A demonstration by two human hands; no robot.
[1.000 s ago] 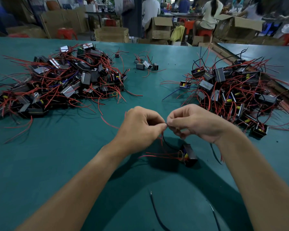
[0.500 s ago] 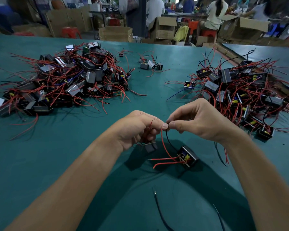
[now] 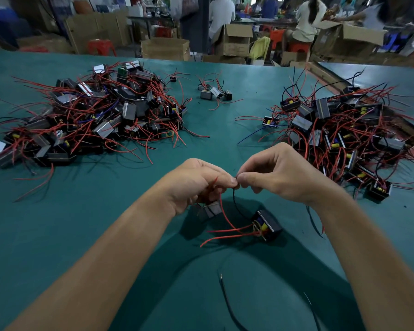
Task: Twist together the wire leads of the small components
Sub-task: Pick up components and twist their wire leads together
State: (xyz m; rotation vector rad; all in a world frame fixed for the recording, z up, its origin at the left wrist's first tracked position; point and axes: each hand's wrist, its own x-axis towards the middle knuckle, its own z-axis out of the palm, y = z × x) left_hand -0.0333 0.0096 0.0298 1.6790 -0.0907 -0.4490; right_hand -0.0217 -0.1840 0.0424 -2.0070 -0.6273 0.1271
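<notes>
left hand [image 3: 196,182] and right hand [image 3: 280,175] meet tip to tip, both pinching thin red and black wire leads [image 3: 233,198]. these hang toward a small black boxy component [image 3: 269,225] lying nearer the right hand.

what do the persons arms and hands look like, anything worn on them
Nothing worn that shows. The left hand and right hand are bare, with no gloves, rings or tape. The left forearm and right forearm are bare too: no sleeves, watch or bands up to the frame's edge.
</notes>
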